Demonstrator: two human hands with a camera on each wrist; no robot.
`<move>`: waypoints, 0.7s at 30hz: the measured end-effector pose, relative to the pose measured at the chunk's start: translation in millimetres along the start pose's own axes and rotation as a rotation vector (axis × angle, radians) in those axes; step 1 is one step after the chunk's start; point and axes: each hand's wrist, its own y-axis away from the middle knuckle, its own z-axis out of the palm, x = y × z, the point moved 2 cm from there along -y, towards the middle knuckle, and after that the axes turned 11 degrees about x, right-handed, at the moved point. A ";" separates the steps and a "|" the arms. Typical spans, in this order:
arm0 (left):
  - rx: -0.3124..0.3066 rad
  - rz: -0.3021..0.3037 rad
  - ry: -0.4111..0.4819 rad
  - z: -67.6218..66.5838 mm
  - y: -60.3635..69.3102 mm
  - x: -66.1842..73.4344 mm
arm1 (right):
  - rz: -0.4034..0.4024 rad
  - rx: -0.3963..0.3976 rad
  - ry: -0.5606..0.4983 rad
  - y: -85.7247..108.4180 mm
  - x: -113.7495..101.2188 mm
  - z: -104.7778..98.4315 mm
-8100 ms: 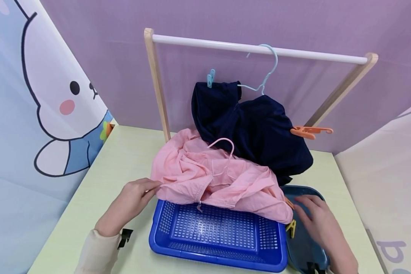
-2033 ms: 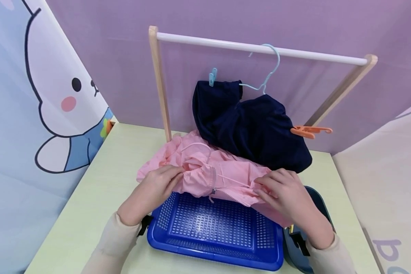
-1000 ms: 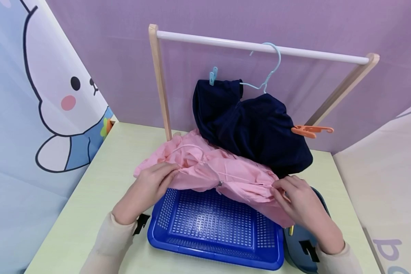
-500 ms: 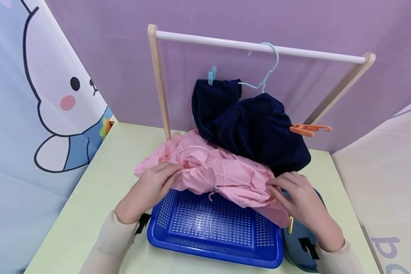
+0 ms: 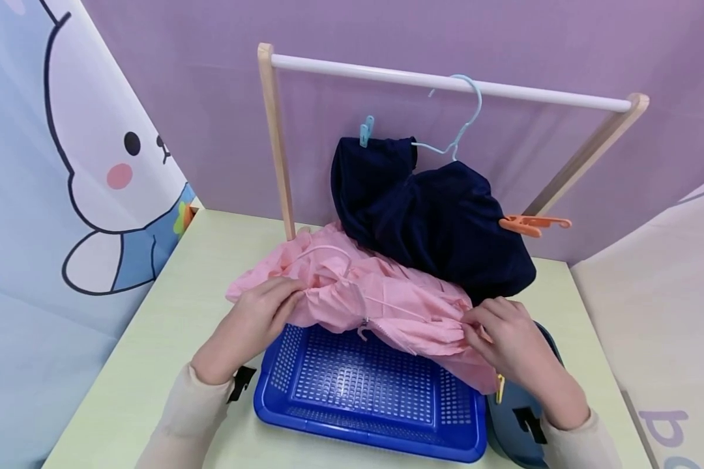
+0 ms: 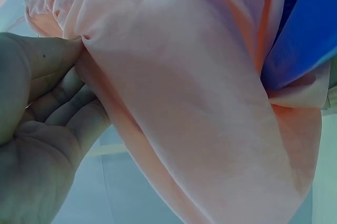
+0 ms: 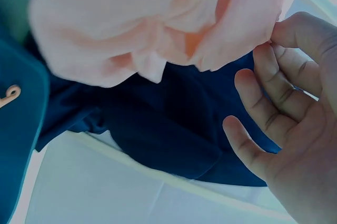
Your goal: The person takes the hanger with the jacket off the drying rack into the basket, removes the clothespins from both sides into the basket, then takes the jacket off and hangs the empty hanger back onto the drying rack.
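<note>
A pink zip-up jacket (image 5: 410, 293) lies bunched over the back edge of the blue basket, and a pink hanger (image 5: 328, 249) shows at its collar. My left hand (image 5: 252, 329) pinches its cloth on the left; in the left wrist view the thumb and fingertips (image 6: 73, 50) meet on a fold. On the other side, my right hand (image 5: 519, 342) pinches the jacket between thumb and forefinger, the remaining fingers (image 7: 268, 103) apart from the cloth. Directly behind is a dark navy garment (image 5: 428, 215), on a light blue hanger (image 5: 469, 120) hooked over the rack's white bar.
The rack (image 5: 387, 73) stands at the back. A light blue clothespin (image 5: 366, 131) and an orange clip (image 5: 530, 225) grip the navy garment. In front sits the blue basket (image 5: 369, 438), with a teal tray (image 5: 510, 417) and a yellow clothespin (image 5: 500, 389) to its right.
Earlier my right hand was over the teal tray; now it pinches the jacket. My left hand still pinches cloth. The jacket's left side and hanger have shifted left; lately the hands moved only slightly.
</note>
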 end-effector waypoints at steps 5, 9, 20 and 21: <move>0.002 -0.004 -0.002 -1.3 0.3 -1.4 | 0.051 -0.008 -0.001 8.5 5.2 -1.6; -0.001 -0.013 0.000 -2.8 0.7 -1.8 | 0.067 -0.008 -0.002 13.1 8.2 -2.5; 0.019 -0.007 0.016 -3.8 3.4 -5.8 | 0.103 -0.049 -0.007 21.0 14.6 -1.8; 0.020 -0.007 0.016 -4.0 3.4 -5.7 | 0.108 -0.050 -0.010 21.7 15.3 -1.3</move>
